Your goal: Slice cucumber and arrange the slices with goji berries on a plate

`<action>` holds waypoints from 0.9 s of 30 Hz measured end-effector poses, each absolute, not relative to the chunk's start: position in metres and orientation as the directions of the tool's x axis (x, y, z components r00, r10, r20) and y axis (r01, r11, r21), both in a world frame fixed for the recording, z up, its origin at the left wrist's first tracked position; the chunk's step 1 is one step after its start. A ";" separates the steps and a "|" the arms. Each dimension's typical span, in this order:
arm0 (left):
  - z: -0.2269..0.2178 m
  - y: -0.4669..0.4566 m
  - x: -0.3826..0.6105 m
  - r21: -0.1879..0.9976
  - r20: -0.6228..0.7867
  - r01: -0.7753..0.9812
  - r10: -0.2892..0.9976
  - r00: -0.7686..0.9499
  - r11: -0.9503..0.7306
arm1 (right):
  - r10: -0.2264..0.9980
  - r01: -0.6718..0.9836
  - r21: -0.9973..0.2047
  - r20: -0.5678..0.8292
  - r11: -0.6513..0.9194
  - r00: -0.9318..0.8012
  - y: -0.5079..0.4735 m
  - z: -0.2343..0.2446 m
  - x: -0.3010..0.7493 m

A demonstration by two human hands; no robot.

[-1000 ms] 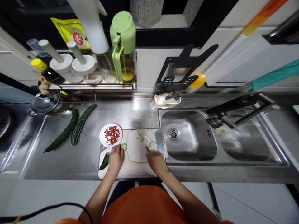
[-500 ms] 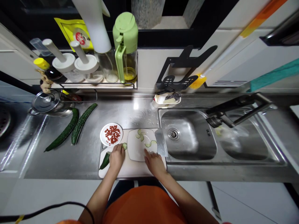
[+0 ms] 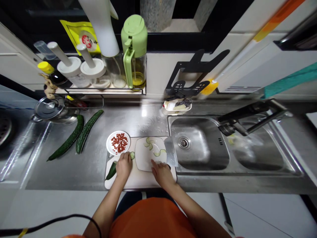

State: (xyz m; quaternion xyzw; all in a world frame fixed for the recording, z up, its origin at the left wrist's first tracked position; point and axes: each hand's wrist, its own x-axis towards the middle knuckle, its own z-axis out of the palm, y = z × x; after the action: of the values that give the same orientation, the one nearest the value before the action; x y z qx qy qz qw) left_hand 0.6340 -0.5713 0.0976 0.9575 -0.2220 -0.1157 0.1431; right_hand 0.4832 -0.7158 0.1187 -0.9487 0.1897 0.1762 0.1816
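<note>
My left hand is closed at the left part of the cutting board, its fingertips on small cucumber slices. Beside that hand lies a cut cucumber piece with dark green skin. My right hand rests over the lower edge of a white square plate, holding nothing, with the index finger stretched out. Several thin cucumber slices lie in a curve on the plate. A knife lies at the board's right side, its dark handle partly hidden behind my right hand.
A round white dish of chopped red bits overlaps the board's upper left corner. Two whole cucumbers lie further left, near a lidded pot. The double sink and faucet are at right. An oil bottle stands on the rack.
My right hand has shifted slightly left over the plate, showing more of the knife's handle. My left hand stays almost in place at the cucumber slices.
</note>
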 end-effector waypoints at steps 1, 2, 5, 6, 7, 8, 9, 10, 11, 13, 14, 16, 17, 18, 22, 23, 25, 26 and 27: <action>0.098 -0.570 0.635 0.347 -0.141 -0.397 -0.466 0.874 -0.850 | -0.293 -0.423 -0.287 -0.401 -0.860 0.868 -0.715 0.119 0.484; 0.099 -0.569 0.635 0.373 -0.121 -0.407 -0.478 0.870 -0.834 | -0.291 -0.422 -0.300 -0.397 -0.855 0.871 -0.715 0.118 0.485; 0.101 -0.564 0.639 0.481 -0.056 -0.457 -0.547 0.835 -0.748 | -0.285 -0.416 -0.373 -0.358 -0.829 0.889 -0.714 0.117 0.490; 0.103 -0.562 0.640 0.521 -0.041 -0.471 -0.572 0.819 -0.712 | -0.287 -0.410 -0.407 -0.331 -0.816 0.899 -0.714 0.117 0.492; 0.104 -0.560 0.641 0.559 -0.032 -0.476 -0.591 0.806 -0.679 | -0.287 -0.398 -0.445 -0.297 -0.803 0.911 -0.713 0.116 0.495; 0.107 -0.558 0.642 0.598 -0.032 -0.469 -0.604 0.796 -0.650 | -0.282 -0.375 -0.489 -0.256 -0.788 0.925 -0.713 0.116 0.499; 0.110 -0.556 0.643 0.636 -0.045 -0.451 -0.613 0.789 -0.627 | -0.275 -0.345 -0.535 -0.210 -0.771 0.938 -0.712 0.115 0.503; 0.113 -0.555 0.643 0.671 -0.067 -0.426 -0.621 0.781 -0.607 | -0.264 -0.308 -0.584 -0.161 -0.751 0.951 -0.712 0.115 0.508; 0.117 -0.554 0.644 0.704 -0.094 -0.398 -0.632 0.769 -0.589 | -0.255 -0.268 -0.633 -0.113 -0.726 0.960 -0.711 0.114 0.513; 0.126 -0.554 0.644 0.764 -0.139 -0.347 -0.664 0.735 -0.544 | -0.240 -0.187 -0.727 -0.031 -0.661 0.970 -0.710 0.113 0.525; 0.130 -0.554 0.644 0.793 -0.153 -0.323 -0.682 0.715 -0.516 | -0.230 -0.151 -0.771 -0.005 -0.619 0.973 -0.710 0.114 0.530; 0.137 -0.556 0.644 0.844 -0.183 -0.260 -0.708 0.682 -0.469 | -0.192 -0.098 -0.848 0.005 -0.521 0.981 -0.712 0.116 0.540; 0.138 -0.558 0.644 0.863 -0.207 -0.217 -0.712 0.671 -0.456 | -0.173 -0.098 -0.878 -0.017 -0.468 0.985 -0.713 0.118 0.544; 0.139 -0.560 0.644 0.877 -0.234 -0.172 -0.713 0.661 -0.448 | -0.159 -0.120 -0.900 -0.057 -0.419 0.986 -0.714 0.120 0.546; 0.135 -0.566 0.640 0.911 -0.322 0.009 -0.698 0.640 -0.412 | -0.163 -0.310 -0.913 -0.275 -0.266 0.948 -0.718 0.128 0.549; 0.132 -0.567 0.639 0.915 -0.340 0.054 -0.695 0.633 -0.399 | -0.175 -0.351 -0.908 -0.316 -0.228 0.932 -0.718 0.128 0.548; 0.129 -0.570 0.636 0.915 -0.379 0.136 -0.690 0.617 -0.381 | -0.208 -0.408 -0.900 -0.374 -0.152 0.904 -0.718 0.128 0.545; 0.128 -0.571 0.635 0.912 -0.394 0.168 -0.686 0.612 -0.374 | -0.228 -0.429 -0.895 -0.395 -0.123 0.890 -0.718 0.127 0.544; 0.128 -0.573 0.634 0.909 -0.407 0.197 -0.682 0.608 -0.366 | -0.246 -0.445 -0.890 -0.411 -0.102 0.878 -0.718 0.126 0.542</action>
State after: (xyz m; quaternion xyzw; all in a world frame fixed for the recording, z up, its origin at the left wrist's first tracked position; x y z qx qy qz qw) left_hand 0.6342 -0.5726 0.1277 0.7181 -0.1687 -0.4094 0.5370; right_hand 0.5422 -0.7182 0.1259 -0.7379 0.2340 0.0793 0.6280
